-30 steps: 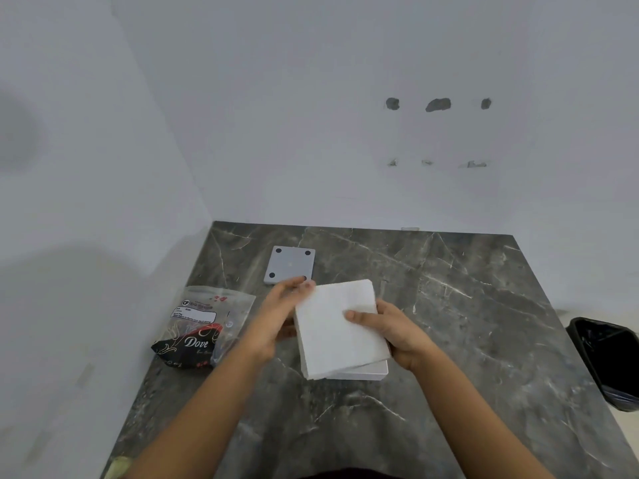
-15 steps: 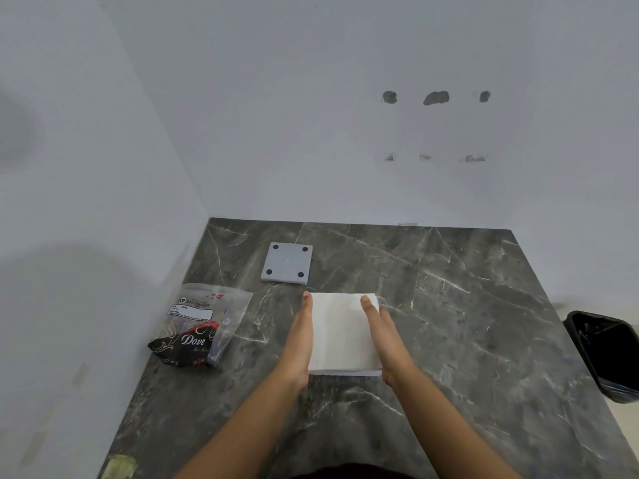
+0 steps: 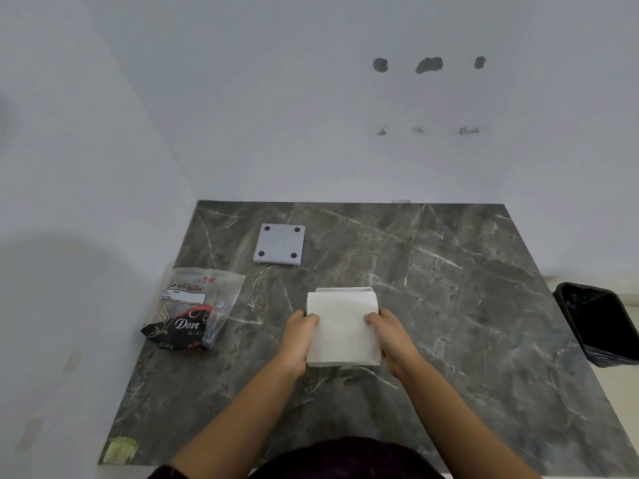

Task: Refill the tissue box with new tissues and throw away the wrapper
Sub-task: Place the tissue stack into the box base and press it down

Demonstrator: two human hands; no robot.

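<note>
Tissues sit stacked atop the white box mid-table, left hand and right hand clamping their sides, wrapper lying left, lid beyond, bin right.

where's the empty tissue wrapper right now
In the head view the wrapper lies on the table's left side, left of the left hand.
</note>
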